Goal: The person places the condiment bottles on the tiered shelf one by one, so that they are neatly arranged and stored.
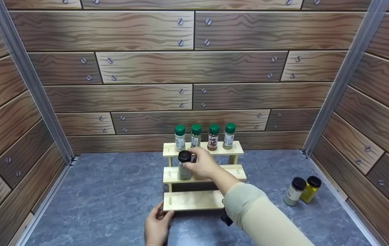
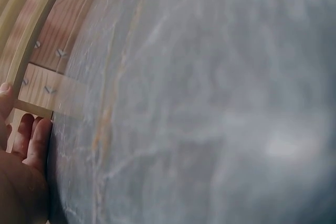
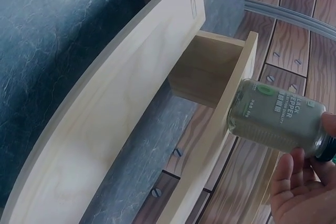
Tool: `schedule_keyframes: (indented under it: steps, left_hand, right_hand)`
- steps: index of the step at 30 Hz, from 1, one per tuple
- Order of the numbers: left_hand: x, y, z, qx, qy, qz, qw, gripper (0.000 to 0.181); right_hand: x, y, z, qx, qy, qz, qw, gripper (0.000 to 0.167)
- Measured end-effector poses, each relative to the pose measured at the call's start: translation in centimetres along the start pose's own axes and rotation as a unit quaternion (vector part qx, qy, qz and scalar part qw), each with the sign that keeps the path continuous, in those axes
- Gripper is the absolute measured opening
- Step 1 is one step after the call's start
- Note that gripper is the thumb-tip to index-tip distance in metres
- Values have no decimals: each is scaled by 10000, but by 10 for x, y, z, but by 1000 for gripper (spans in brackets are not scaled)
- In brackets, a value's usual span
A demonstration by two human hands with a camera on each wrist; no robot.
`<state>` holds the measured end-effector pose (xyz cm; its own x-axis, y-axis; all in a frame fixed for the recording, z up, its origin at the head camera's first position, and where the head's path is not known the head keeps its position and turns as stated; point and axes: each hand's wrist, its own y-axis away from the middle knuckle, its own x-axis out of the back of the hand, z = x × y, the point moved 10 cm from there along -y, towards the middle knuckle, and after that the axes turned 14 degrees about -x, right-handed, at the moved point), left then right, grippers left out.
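Your right hand is pinching the clear, black-capped pepper jar near its cap, at the left end of the middle shelf. Your left hand is gripping the front corner of the pale wooden three-tier rack; ideally you're keeping that steady and checking the jar's base is sitting flat before loosening.

The black pepper jar, see-through with greyish contents, a black lid and pale and green print, was upright at the left end of the middle shelf. The pale wooden rack, stepped in 3 tiers with flat boards on slim supports, stood on the bench.
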<state>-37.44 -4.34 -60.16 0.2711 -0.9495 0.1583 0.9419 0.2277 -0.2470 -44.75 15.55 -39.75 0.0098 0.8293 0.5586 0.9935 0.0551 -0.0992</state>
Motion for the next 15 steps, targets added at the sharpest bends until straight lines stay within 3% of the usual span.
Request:
schedule_keyframes:
  steps: [3,7,11,15]
  left_hand:
    - [0,0,1,-15,-42,5,10000,58]
    - [0,0,1,-50,-40,30,10000,57]
    - [0,0,1,-48,-101,20,9999,57]
    - [1,0,0,61,-266,-11,9996,57]
  right_hand:
    - [-2,0,-1,-50,62,-86,9999,42]
    - [3,2,1,-75,231,-104,9997,60]
    - [18,9,7,-83,208,-32,9997,73]
    - [42,20,18,-62,41,200,9998,68]
